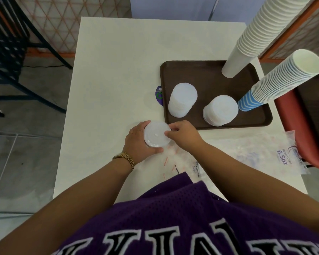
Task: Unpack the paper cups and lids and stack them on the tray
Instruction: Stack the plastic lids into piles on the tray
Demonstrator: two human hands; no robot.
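Lids [157,134]: one batch on the table, just near-left of the tray [206,78], held steady for transfer, you'd judge. Left hand [136,142]: fingers curled round its left side. Right hand [182,134]: fingertips pinch its right rim. Tray: two lid stacks, two cup columns already placed.

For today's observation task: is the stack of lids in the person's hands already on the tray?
No, the held lid stack sits over the white table, short of the brown tray.

Two lid stacks [182,102] before two cup stacks [247,41] on the tray [166,74] (wrappers [287,155] nearer).
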